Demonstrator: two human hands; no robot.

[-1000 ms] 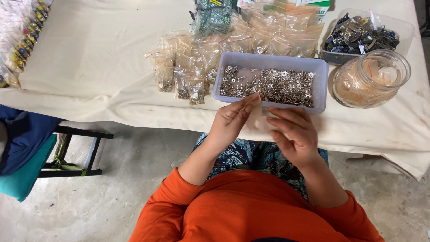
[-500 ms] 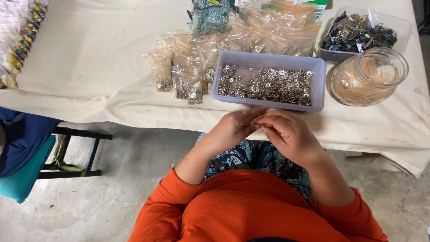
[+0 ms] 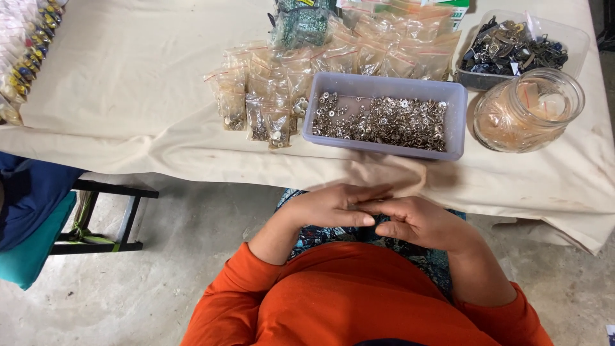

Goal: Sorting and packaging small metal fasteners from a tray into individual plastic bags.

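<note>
A wide surface (image 3: 128, 96) draped in a cream cloth is seen across the upper part of the view, with a bare concrete floor (image 3: 179, 256) below its edge. At the left, a black chair frame with a teal and blue seat (image 3: 32, 224) is set beside the surface.

Near the front edge of the surface, a lavender plastic tray (image 3: 384, 86) is filled with small silver metal fittings (image 3: 384, 122). To its right a round glass jar (image 3: 528, 110) is placed just beside the tray, and behind the jar a clear tub of dark metal parts (image 3: 512, 48) is seen. To the left of and behind the tray, many small clear bags (image 3: 269, 90) are spread in a heap, some filled with the same small fittings.

Below the edge of the surface, over the lap, the left hand (image 3: 330, 206) and the right hand (image 3: 419, 221) are brought together, touching, well apart from the tray. The fingers (image 3: 365, 192) of the left hand are laid straight across those of the right, whose fingers are curled inward. Whether anything is pinched between them cannot be told.
</note>
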